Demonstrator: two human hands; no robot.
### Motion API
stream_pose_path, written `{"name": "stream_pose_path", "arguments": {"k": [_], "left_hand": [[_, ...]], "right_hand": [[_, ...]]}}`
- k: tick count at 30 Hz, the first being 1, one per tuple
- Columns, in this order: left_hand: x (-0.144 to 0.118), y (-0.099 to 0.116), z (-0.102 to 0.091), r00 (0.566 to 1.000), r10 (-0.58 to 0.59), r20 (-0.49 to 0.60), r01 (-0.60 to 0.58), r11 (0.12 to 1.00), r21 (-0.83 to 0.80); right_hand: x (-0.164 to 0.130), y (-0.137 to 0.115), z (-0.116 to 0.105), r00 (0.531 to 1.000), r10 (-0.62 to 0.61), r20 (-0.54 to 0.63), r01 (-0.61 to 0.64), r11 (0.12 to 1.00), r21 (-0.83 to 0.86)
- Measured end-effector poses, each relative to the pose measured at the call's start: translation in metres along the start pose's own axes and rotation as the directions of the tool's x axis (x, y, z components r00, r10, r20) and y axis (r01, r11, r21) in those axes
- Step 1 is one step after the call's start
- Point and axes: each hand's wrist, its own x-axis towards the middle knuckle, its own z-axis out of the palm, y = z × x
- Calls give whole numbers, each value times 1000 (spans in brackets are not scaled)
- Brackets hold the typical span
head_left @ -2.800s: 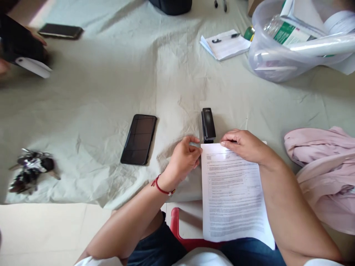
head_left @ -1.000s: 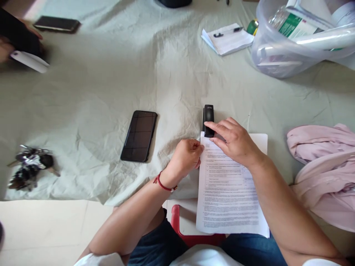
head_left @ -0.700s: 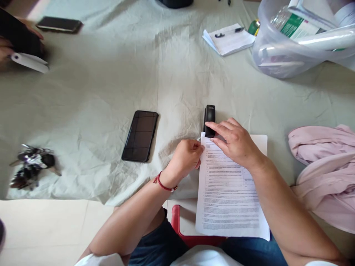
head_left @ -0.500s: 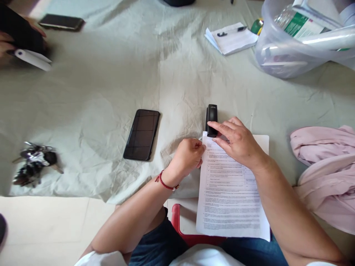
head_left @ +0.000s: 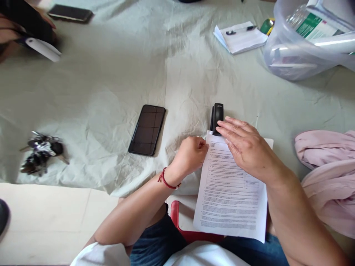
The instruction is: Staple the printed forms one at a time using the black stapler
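Right hand: the right hand (head_left: 248, 149) lies flat, fingers stretched out and together, fingertips resting on the near end of the black stapler (head_left: 216, 118). It grips nothing; it presses down with an open palm.

Left hand: the left hand (head_left: 192, 155) is curled shut on the upper left edge of the printed sheets (head_left: 231, 195), pinching them just beside the stapler's mouth.

Paper: the sheets lie with their top left corner tucked under the stapler's near end; the lower part hangs over the edge of the cloth-covered table (head_left: 111, 85) above a red stool (head_left: 177, 223).

Change noted: nearly three seconds ago the right hand lay on the top of the sheets, clear of the stapler, and the corner sat just short of it. Since then the corner has gone into the mouth and the fingers have moved onto the stapler; in the last half second they have flattened from a pointed touch to a broader press.

Meaning: by my judgement the corner is being stapled at this moment; whether the staple has gone through cannot be seen.

Surroundings: a dark phone (head_left: 147, 129) lies left of the left hand, a bunch of keys (head_left: 41, 151) further left, a pink cloth (head_left: 327, 173) at the right, a clear tub (head_left: 283, 59) and a notepad with pen (head_left: 240, 36) at the far side.

Other person: another person's hand (head_left: 11, 31) at far left holds a dark object, well apart.
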Motion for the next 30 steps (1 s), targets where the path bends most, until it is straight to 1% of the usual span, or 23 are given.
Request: {"name": "stream_pose_path", "arguments": {"k": [3,10,15,19,23,30], "left_hand": [[0,1,-1,1000,-9,4,9,1000,4],[5,1,0,998,-61,31,62,996,-61],[9,-4,0,998,-51,37,54,994,-91],[8,-3,1,998,-50,27,53,995,-88],[8,-1,1,999,-36,14,37,997,-68],[7,0,0,998,-56,34,59,994,-90]], "right_hand": [[-3,0,2,1000,13,26,-12,998,-55],[-7,-4,1,999,19,51,-12,991,-130],[-9,-12,5,998,20,56,-10,984,-180],[-10,-18,11,998,13,67,2,975,-221],[-9,-23,15,998,24,51,-10,964,-266],[-10,-31,25,1000,31,2,-28,945,-327]]}}
